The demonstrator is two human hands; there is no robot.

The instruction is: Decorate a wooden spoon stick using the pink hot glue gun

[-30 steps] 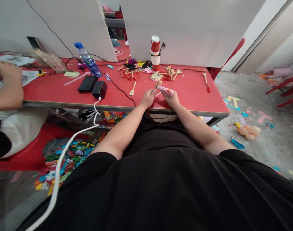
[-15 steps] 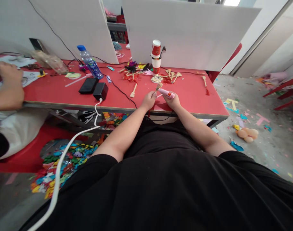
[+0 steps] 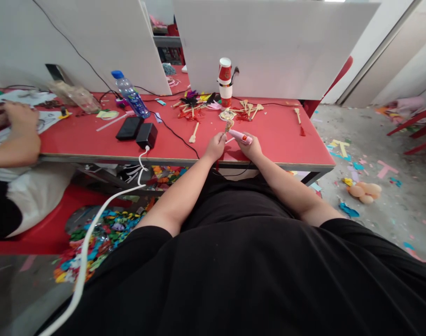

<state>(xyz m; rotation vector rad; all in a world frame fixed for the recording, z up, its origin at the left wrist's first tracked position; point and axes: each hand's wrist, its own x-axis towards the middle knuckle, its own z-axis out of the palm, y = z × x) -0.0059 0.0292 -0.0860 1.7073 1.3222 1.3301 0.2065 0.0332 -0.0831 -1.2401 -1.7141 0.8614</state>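
Note:
My left hand (image 3: 215, 146) is closed round the thin lower end of a small wooden stick with a wide, decorated head (image 3: 228, 125), held upright above the table edge. My right hand (image 3: 252, 148) grips a pink glue gun (image 3: 242, 137), its nozzle pointing left, close to the stick's head. Whether the nozzle touches the stick I cannot tell. Just beyond lies a small round dish (image 3: 227, 115) with something pale on it. Similar wooden sticks (image 3: 250, 111) lie in a pile to its right, and another single stick (image 3: 194, 133) rests left of my hands.
Stacked paper cups (image 3: 225, 72) stand at the back beside feathered sticks (image 3: 193, 103). Leftward are a water bottle (image 3: 131, 95), a black box (image 3: 147, 136) with a white cable (image 3: 104, 205), and a co-worker's hand (image 3: 22, 119). One tasselled stick (image 3: 298, 115) lies rightward. Scraps litter the floor.
The wooden stick's head has tilted slightly more upright in my left hand. Both hands keep their grips, and the view has shifted a little.

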